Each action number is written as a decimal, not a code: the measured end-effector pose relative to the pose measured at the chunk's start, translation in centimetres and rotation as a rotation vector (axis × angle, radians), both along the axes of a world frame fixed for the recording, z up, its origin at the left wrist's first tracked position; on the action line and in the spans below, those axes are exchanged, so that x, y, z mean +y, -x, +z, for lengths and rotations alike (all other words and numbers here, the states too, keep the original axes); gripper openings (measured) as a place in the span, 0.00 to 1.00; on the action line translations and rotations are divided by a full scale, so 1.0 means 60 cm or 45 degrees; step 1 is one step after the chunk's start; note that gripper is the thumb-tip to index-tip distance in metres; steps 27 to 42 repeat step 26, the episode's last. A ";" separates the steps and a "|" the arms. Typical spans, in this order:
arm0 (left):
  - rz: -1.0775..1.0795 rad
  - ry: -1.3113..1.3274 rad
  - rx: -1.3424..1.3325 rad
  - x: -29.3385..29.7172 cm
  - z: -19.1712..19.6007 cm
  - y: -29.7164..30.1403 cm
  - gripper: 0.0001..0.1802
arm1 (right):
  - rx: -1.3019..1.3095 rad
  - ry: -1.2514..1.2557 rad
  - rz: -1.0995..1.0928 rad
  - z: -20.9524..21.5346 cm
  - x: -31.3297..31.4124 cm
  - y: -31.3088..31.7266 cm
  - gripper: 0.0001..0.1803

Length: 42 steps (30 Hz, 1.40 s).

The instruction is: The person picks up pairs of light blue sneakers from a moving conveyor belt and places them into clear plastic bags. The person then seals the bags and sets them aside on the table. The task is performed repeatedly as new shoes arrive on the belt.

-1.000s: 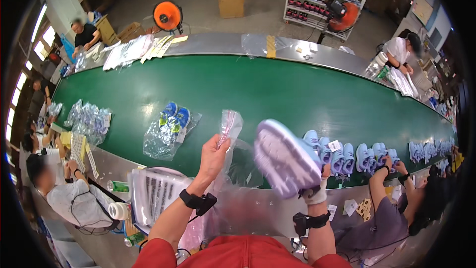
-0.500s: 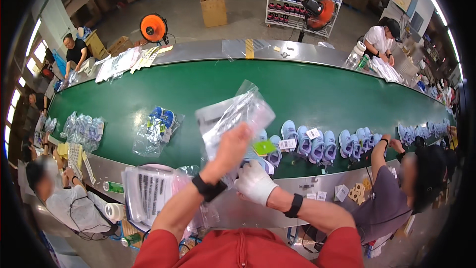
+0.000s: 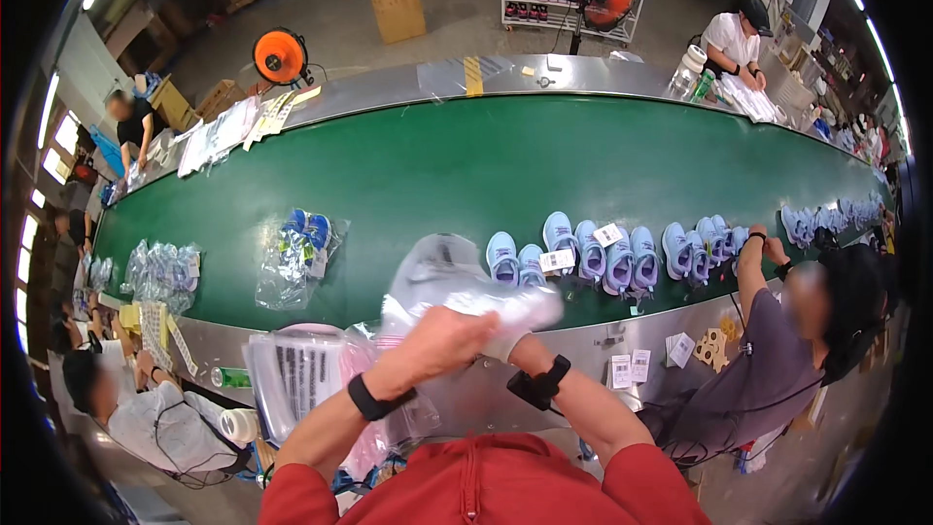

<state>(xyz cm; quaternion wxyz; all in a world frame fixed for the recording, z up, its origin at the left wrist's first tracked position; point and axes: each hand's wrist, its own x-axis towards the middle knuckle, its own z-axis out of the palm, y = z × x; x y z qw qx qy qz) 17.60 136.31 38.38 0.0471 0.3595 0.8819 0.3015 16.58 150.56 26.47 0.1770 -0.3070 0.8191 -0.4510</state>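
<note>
My left hand and my right hand are pressed together just above the near metal edge of the green conveyor belt. Both grip a clear plastic bag with a pale shoe inside it. The bag's loose end stands up over the belt, while the shoe's end pokes out to the right. My right hand wears a white glove and is partly hidden behind the left. Each wrist carries a black band.
A row of light-blue shoes with paper tags lies on the belt just beyond. Bagged blue shoes lie to the left. A stack of clear bags sits at my left. Seated people work at right and left.
A second ago my right hand held the pale shoe up bare beside the bag. The shoe is now inside the bag, and both hands have come together and dropped lower.
</note>
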 end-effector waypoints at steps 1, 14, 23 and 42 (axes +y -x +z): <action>0.085 0.100 0.007 -0.017 0.002 0.004 0.07 | -0.034 -0.010 -0.044 -0.021 -0.011 0.009 0.18; 0.860 -0.393 -0.331 -0.049 -0.058 0.097 0.10 | 0.506 -1.063 0.393 0.053 -0.145 -0.037 0.18; 0.408 -0.486 -0.498 -0.015 0.012 0.032 0.12 | 0.517 -0.310 -0.020 -0.043 -0.090 -0.013 0.10; 0.691 -0.063 -0.321 -0.091 0.020 0.031 0.13 | 0.246 -0.239 -0.071 -0.011 -0.082 0.024 0.16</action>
